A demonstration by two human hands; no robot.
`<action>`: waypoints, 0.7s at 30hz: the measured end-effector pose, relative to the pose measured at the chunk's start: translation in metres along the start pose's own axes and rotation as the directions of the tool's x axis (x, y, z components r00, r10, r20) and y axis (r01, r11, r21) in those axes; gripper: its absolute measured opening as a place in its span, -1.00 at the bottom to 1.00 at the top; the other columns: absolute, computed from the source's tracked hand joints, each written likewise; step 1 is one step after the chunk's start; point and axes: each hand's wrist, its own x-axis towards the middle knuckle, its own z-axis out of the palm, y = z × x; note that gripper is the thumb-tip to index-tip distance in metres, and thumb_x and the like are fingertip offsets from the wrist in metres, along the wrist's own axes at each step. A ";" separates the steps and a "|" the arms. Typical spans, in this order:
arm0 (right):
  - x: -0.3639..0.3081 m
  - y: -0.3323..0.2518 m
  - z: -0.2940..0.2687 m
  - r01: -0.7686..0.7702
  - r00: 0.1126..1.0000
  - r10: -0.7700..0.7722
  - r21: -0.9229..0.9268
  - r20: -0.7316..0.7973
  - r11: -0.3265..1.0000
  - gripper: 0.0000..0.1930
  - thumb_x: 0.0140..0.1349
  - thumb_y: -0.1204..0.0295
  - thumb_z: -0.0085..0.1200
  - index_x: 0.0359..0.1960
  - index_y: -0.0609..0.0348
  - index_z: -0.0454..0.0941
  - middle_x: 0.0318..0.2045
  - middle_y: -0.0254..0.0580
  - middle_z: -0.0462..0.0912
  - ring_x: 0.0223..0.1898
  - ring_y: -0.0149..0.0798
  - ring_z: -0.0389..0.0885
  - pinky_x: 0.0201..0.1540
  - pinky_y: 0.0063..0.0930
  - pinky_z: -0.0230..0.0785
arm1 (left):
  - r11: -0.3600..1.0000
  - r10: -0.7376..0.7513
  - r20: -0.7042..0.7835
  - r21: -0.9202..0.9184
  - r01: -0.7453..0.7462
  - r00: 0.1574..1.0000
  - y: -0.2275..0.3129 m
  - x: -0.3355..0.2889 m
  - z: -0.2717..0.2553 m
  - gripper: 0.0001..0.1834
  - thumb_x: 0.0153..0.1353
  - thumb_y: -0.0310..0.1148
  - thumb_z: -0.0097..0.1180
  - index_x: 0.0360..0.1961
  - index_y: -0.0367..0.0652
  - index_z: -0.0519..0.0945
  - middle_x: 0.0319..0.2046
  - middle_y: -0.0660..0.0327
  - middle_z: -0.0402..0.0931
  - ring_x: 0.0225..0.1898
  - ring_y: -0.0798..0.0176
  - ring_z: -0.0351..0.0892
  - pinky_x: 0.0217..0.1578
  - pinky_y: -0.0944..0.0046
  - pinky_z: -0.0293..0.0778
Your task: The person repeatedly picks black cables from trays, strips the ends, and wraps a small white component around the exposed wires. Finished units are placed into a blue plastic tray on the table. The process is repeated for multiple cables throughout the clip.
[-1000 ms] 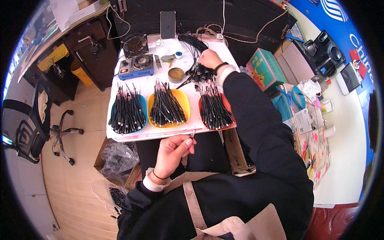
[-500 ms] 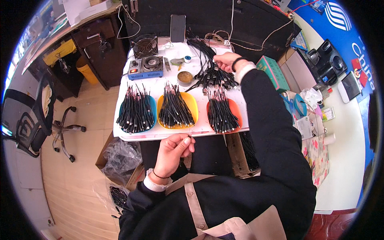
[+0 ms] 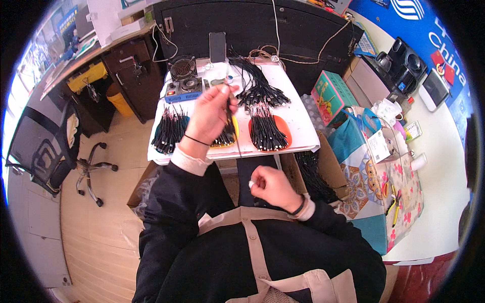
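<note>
My left hand (image 3: 209, 115) is raised over the table's front half, fingers pinched on a thin black cable (image 3: 238, 140) that hangs down past the table edge. Low in front of my body, my right hand (image 3: 277, 188) is closed, with a small white spot at its fingertips; what it grips is hidden. Bundles of short black cables lie in an orange bowl (image 3: 287, 127), a yellow bowl (image 3: 235, 122) partly covered by my left hand, and a blue bowl at the left. Behind the bowls spreads a larger pile of black cables (image 3: 265, 90).
A blue soldering-type device (image 3: 183, 97) with a small fan (image 3: 183, 69) stands at the table's back left, a phone (image 3: 217, 47) behind. Cardboard boxes with cables (image 3: 312, 174) sit under the table. A green box (image 3: 331, 98) and a side counter stand right; an office chair (image 3: 43, 144) stands left.
My left hand has risen forward over the table with a cable. My right hand has come back from the cable pile to in front of my body. The view has shifted slightly.
</note>
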 end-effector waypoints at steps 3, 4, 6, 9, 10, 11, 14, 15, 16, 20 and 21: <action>-0.003 0.014 0.025 0.042 0.999 -0.038 -0.155 0.024 0.987 -0.82 0.01 0.46 0.20 -0.45 0.23 0.44 -0.53 -0.09 0.53 -0.48 -0.14 0.59 -0.41 -0.33 0.43 | 0.956 0.215 0.045 0.194 -0.220 0.975 0.033 -0.016 0.011 -0.82 0.39 -0.46 -0.09 -0.21 -0.34 0.53 -0.30 0.23 0.54 -0.45 0.46 0.32 -0.41 0.46 0.27; 0.000 0.017 0.027 0.090 0.995 -0.087 -0.074 0.040 0.993 -0.83 0.04 0.46 0.19 -0.44 0.23 0.45 -0.52 -0.10 0.54 -0.48 -0.15 0.59 -0.40 -0.34 0.43 | 0.937 0.245 0.074 0.238 -0.256 0.967 0.039 -0.029 0.014 -0.82 0.39 -0.46 -0.09 -0.22 -0.34 0.53 -0.30 0.22 0.54 -0.46 0.47 0.31 -0.41 0.47 0.26; 0.010 0.017 0.021 0.032 0.995 -0.035 0.040 0.090 0.999 -0.87 0.14 0.43 0.17 -0.39 0.21 0.50 -0.51 -0.21 0.57 -0.47 -0.31 0.57 -0.36 -0.43 0.43 | 0.906 0.296 0.100 0.285 -0.312 0.950 0.042 -0.057 0.021 -0.83 0.39 -0.47 -0.10 -0.22 -0.32 0.53 -0.29 0.22 0.54 -0.47 0.48 0.29 -0.41 0.48 0.25; 0.037 0.000 -0.008 0.048 0.998 -0.031 0.341 -0.056 0.939 -0.86 0.27 0.48 0.08 -0.18 0.25 0.51 -0.37 -0.42 0.55 -0.39 -0.55 0.48 -0.29 -0.63 0.37 | 0.904 0.303 0.077 0.291 -0.312 0.950 0.033 -0.099 0.026 -0.86 0.37 -0.50 -0.07 -0.23 -0.32 0.52 -0.26 0.15 0.54 -0.48 0.49 0.26 -0.42 0.50 0.23; 0.044 -0.010 -0.024 0.136 0.991 -0.110 0.536 -0.080 0.833 -0.83 0.30 0.49 0.04 -0.11 0.24 0.50 -0.35 -0.40 0.56 -0.37 -0.58 0.49 -0.32 -0.69 0.34 | 0.909 0.299 0.099 0.273 -0.315 0.949 0.029 -0.107 0.027 -0.88 0.36 -0.51 -0.06 -0.24 -0.32 0.52 -0.25 0.13 0.54 -0.50 0.49 0.25 -0.43 0.51 0.22; 0.053 -0.022 -0.032 0.188 0.981 -0.123 0.598 -0.149 0.779 -0.81 0.31 0.50 0.03 -0.07 0.23 0.48 -0.32 -0.36 0.58 -0.37 -0.57 0.50 -0.35 -0.72 0.32 | 0.921 0.286 0.109 0.243 -0.305 0.952 0.024 -0.115 0.029 -0.88 0.36 -0.51 -0.06 -0.24 -0.32 0.52 -0.26 0.13 0.54 -0.51 0.49 0.24 -0.44 0.51 0.21; 0.065 -0.054 -0.053 0.302 0.951 -0.170 0.651 -0.259 0.697 -0.79 0.31 0.44 0.08 -0.09 0.29 0.49 -0.33 -0.30 0.61 -0.39 -0.57 0.50 -0.38 -0.73 0.29 | 0.938 0.227 0.113 0.243 -0.249 0.967 0.008 -0.127 0.032 -0.88 0.36 -0.51 -0.05 -0.24 -0.32 0.53 -0.26 0.13 0.55 -0.53 0.49 0.23 -0.46 0.51 0.21; 0.066 -0.062 -0.056 0.328 0.943 -0.188 0.664 -0.276 0.672 -0.79 0.30 0.43 0.09 -0.11 0.30 0.50 -0.35 -0.31 0.61 -0.40 -0.57 0.49 -0.38 -0.73 0.29 | 0.946 0.207 0.114 0.232 -0.229 0.972 0.003 -0.128 0.034 -0.87 0.36 -0.50 -0.05 -0.24 -0.32 0.53 -0.27 0.15 0.55 -0.52 0.50 0.23 -0.46 0.52 0.20; 0.066 -0.069 -0.057 0.328 0.941 -0.169 0.661 -0.294 0.675 -0.80 0.29 0.42 0.11 -0.15 0.30 0.53 -0.37 -0.32 0.61 -0.41 -0.58 0.49 -0.38 -0.73 0.28 | 0.940 0.186 0.122 0.269 -0.213 0.975 -0.002 -0.129 0.034 -0.87 0.36 -0.50 -0.05 -0.23 -0.32 0.53 -0.27 0.17 0.56 -0.52 0.51 0.23 -0.46 0.53 0.20; 0.057 -0.078 -0.059 0.390 0.899 -0.188 0.530 -0.395 0.753 -0.85 0.27 0.46 0.14 -0.22 0.31 0.55 -0.41 -0.37 0.59 -0.42 -0.60 0.47 -0.35 -0.73 0.31 | 0.941 0.113 0.119 0.306 -0.145 0.986 -0.014 -0.130 0.038 -0.85 0.36 -0.48 -0.04 -0.20 -0.32 0.54 -0.31 0.20 0.58 -0.51 0.53 0.26 -0.46 0.53 0.21; 0.055 -0.078 -0.059 0.386 0.896 -0.196 0.482 -0.399 0.786 -0.86 0.27 0.48 0.14 -0.23 0.31 0.55 -0.41 -0.37 0.59 -0.42 -0.61 0.47 -0.34 -0.73 0.32 | 0.933 0.097 0.112 0.335 -0.130 0.989 -0.015 -0.130 0.039 -0.85 0.36 -0.47 -0.04 -0.19 -0.32 0.54 -0.33 0.21 0.59 -0.50 0.52 0.32 -0.45 0.53 0.23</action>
